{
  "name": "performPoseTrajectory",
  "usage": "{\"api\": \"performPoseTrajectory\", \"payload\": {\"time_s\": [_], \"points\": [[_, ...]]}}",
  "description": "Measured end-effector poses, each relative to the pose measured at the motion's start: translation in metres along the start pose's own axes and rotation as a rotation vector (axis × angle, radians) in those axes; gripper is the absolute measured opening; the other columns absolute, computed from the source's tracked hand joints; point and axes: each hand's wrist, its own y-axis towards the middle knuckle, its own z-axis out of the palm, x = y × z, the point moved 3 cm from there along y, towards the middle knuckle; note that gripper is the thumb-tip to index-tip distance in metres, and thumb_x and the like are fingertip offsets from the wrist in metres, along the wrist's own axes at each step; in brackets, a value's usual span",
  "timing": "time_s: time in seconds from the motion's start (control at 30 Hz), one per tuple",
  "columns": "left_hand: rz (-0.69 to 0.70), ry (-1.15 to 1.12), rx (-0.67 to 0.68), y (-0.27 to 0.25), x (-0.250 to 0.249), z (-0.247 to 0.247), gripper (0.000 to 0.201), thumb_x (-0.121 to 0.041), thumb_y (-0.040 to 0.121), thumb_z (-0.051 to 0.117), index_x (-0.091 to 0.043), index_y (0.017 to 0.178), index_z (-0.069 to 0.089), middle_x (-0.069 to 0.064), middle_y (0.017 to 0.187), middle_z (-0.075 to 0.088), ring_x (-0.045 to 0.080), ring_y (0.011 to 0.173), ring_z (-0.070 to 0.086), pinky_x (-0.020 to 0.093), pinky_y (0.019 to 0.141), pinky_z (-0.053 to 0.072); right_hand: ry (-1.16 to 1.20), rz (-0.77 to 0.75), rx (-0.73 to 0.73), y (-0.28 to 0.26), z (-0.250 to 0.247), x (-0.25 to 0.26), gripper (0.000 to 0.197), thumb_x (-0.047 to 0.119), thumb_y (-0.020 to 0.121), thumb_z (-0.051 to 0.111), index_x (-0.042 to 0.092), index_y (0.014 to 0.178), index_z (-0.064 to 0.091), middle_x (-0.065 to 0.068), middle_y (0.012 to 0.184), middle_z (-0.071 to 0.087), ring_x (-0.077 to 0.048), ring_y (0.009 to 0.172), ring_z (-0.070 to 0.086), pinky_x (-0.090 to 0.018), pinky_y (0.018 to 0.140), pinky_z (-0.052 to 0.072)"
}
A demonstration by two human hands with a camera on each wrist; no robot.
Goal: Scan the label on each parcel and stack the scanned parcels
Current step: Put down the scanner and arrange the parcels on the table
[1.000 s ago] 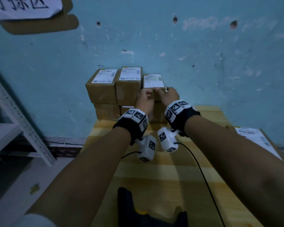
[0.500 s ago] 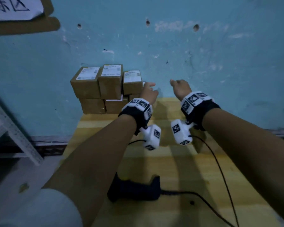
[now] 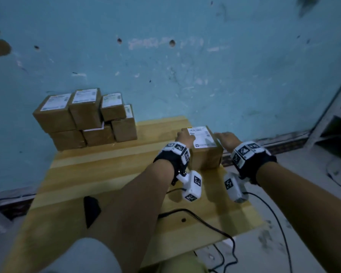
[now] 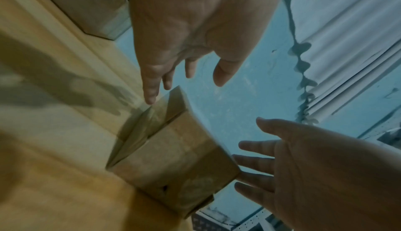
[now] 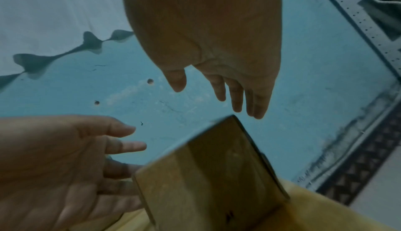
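Note:
A brown parcel (image 3: 205, 154) with a white label on top stands at the back right of the wooden table (image 3: 106, 170). My left hand (image 3: 183, 137) is at its left side and my right hand (image 3: 225, 138) at its right side. The wrist views show the parcel (image 4: 173, 162) (image 5: 206, 174) between the two hands, with the left hand's (image 4: 190, 53) and the right hand's (image 5: 217, 59) fingers straight and spread, holding nothing. Whether the fingers touch the cardboard I cannot tell. A two-layer stack of parcels (image 3: 85, 119) stands against the wall at the back left. A black scanner (image 3: 91, 210) lies on the table, partly behind my left forearm.
A black cable (image 3: 205, 223) runs across the table's front right and over its edge. The blue wall (image 3: 185, 75) is right behind the parcels. A white metal shelf (image 3: 339, 115) stands on the floor to the right.
Both hands let go of the parcel on the stack at the back left and moved right to the single parcel. My view turned right with them.

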Motion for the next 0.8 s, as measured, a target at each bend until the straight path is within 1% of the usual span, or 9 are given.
{"api": "performPoseTrajectory", "payload": {"time_s": [0.13,0.2,0.3,0.43,0.53,0.6,0.67,0.73,0.8], "points": [[-0.095,0.047,0.030,0.002,0.017,0.004,0.050,-0.022,0.097,0.043,0.003,0.140,0.035,0.019,0.141,0.045,0.033,0.124,0.049,0.034,0.092,0.042,0.036,0.055,0.076,0.000,0.021,-0.019,0.048,0.037,0.097,0.041,-0.005,0.117,0.054,-0.020,0.101,0.049,-0.021,0.065,0.048,-0.010,0.036,0.034],[-0.120,0.034,0.029,0.005,0.024,0.005,0.049,-0.026,0.097,0.043,0.001,0.138,0.041,0.018,0.139,0.048,0.032,0.120,0.052,0.033,0.090,0.041,0.032,0.038,0.072,-0.002,0.026,-0.021,0.046,0.032,0.098,0.041,-0.007,0.116,0.055,-0.019,0.098,0.053,-0.026,0.068,0.051,-0.015,0.043,0.038],[-0.114,-0.018,0.018,0.002,0.022,0.005,0.046,-0.021,0.096,0.045,0.003,0.135,0.044,0.019,0.136,0.051,0.032,0.114,0.054,0.031,0.088,0.041,0.093,0.012,0.052,-0.008,0.030,-0.017,0.042,0.022,0.098,0.043,-0.010,0.125,0.049,-0.025,0.116,0.058,-0.036,0.104,0.058,-0.026,0.072,0.041],[-0.052,-0.074,-0.026,-0.004,0.006,-0.015,0.050,-0.021,0.093,0.048,0.001,0.138,0.040,0.016,0.139,0.048,0.033,0.121,0.051,0.033,0.096,0.041,0.219,-0.084,0.039,0.000,0.036,0.011,0.045,0.026,0.092,0.051,-0.005,0.125,0.050,-0.011,0.088,0.055,-0.023,0.071,0.053,-0.025,0.053,0.035],[0.065,-0.091,-0.117,-0.011,-0.019,-0.054,0.044,-0.016,0.093,0.051,0.001,0.133,0.046,0.016,0.132,0.054,0.031,0.118,0.054,0.026,0.081,0.041,0.306,-0.147,-0.010,0.006,0.037,0.050,0.049,0.027,0.091,0.054,-0.001,0.129,0.038,-0.010,0.096,0.051,-0.020,0.084,0.050,-0.023,0.053,0.034],[0.208,-0.061,-0.141,-0.019,-0.043,-0.085,0.039,-0.009,0.092,0.054,0.003,0.129,0.050,0.012,0.126,0.057,0.024,0.115,0.056,0.019,0.075,0.040,0.358,-0.214,-0.033,0.008,0.035,0.085,0.046,0.025,0.093,0.052,0.003,0.129,0.034,-0.001,0.085,0.050,-0.016,0.069,0.048,-0.018,0.045,0.037],[0.326,0.032,-0.135,-0.026,-0.064,-0.118,0.049,-0.010,0.085,0.065,0.003,0.129,0.050,0.013,0.128,0.056,0.022,0.118,0.054,0.014,0.083,0.042,0.415,-0.294,-0.037,0.007,0.034,0.124,0.040,0.024,0.094,0.050,0.007,0.127,0.034,0.001,0.085,0.049,-0.009,0.064,0.045,-0.010,0.038,0.036],[0.387,0.137,-0.166,-0.027,-0.076,-0.152,0.074,-0.026,0.066,0.078,0.001,0.130,0.050,0.017,0.133,0.054,0.026,0.123,0.053,0.030,0.102,0.044,0.477,-0.343,-0.018,0.007,0.037,0.157,0.041,0.027,0.095,0.050,0.008,0.127,0.034,-0.003,0.102,0.049,-0.016,0.080,0.051,-0.015,0.049,0.040],[0.402,0.264,-0.235,-0.026,-0.079,-0.181,0.075,-0.020,0.072,0.076,-0.001,0.136,0.042,0.016,0.138,0.050,0.028,0.126,0.050,0.039,0.105,0.042,0.523,-0.377,0.010,0.005,0.044,0.185,0.047,0.031,0.095,0.049,0.007,0.132,0.032,-0.004,0.109,0.047,-0.020,0.095,0.049,-0.025,0.065,0.043]]}}
